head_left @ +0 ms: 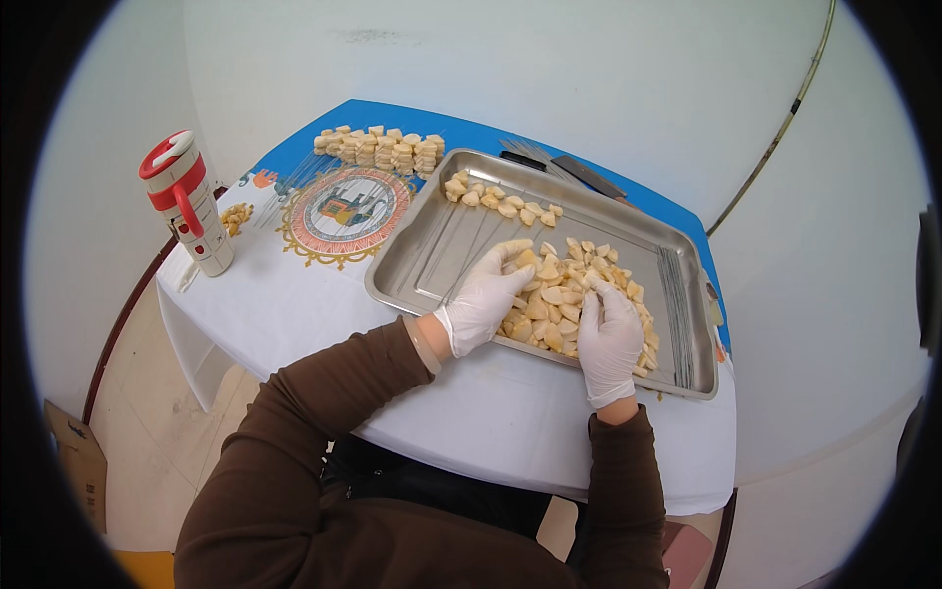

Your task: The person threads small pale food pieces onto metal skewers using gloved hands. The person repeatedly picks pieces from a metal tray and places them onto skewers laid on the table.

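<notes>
A rectangular steel tray (379,276) lies on the table before me. In its front middle is a heap of pale, cut food pieces (556,309), their kind unclear. Gloved in white, my left hand (487,291) pinches a piece (527,259) between thumb and fingers at the heap's left. My right hand (611,331), also gloved, has its fingertips together on a pale piece at the heap. Thin metal skewers (673,316) lie bundled at the tray's right end. Skewered pieces (508,202) rest along its back left, their skewers pointing towards me.
Stacked skewered pieces (383,147) stand behind the tray's left side. A red and white handled tumbler (193,210) is at the far left, beside small yellowish scraps (236,219). Behind the tray lie a broad dark blade (589,177) and loose skewers. A cardboard box (77,471) stands on the floor.
</notes>
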### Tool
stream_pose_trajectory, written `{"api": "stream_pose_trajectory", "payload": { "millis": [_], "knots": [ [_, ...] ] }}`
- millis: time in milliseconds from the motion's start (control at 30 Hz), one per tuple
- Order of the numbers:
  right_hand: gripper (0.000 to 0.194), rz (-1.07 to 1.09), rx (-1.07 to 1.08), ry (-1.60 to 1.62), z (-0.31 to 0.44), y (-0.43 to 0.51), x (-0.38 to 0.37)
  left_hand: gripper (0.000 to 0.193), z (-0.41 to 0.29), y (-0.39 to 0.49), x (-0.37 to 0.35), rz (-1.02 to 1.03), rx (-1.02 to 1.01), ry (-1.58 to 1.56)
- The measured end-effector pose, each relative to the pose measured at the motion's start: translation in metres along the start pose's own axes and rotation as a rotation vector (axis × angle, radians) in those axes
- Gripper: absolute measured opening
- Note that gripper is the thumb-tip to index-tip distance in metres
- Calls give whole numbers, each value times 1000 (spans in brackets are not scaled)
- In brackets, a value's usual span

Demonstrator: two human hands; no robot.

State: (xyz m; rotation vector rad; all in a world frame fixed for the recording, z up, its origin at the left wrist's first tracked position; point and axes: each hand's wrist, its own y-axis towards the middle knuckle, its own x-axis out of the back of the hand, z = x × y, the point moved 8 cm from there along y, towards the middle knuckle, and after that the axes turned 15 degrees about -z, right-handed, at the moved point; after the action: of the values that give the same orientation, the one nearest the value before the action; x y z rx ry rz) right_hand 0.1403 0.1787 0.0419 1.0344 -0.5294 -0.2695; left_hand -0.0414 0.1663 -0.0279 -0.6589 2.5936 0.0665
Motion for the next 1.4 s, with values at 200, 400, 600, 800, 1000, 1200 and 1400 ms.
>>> {"api": "stream_pose_trajectory", "payload": {
  "millis": [200,400,600,800,1000,1200,1400],
  "knots": [
    [20,14,-38,-48,-4,-1,0,36,-2,-3,-3,22,45,-64],
    [17,1,-44,-18,4,2,4,34,-6,-2,-1,-10,61,-121],
    [18,79,-94,-79,-1,1,0,30,4,9,4,-29,133,-238],
    [18,68,-101,-137,-3,0,0,33,3,9,7,37,189,-231],
    [18,69,-129,-130,-4,1,0,34,5,11,7,28,186,-229],
    [18,65,-133,-131,-3,1,2,32,5,11,7,32,180,-221],
    [19,77,-156,-139,-7,0,1,30,-2,8,5,-6,81,-155]
  ]
}}
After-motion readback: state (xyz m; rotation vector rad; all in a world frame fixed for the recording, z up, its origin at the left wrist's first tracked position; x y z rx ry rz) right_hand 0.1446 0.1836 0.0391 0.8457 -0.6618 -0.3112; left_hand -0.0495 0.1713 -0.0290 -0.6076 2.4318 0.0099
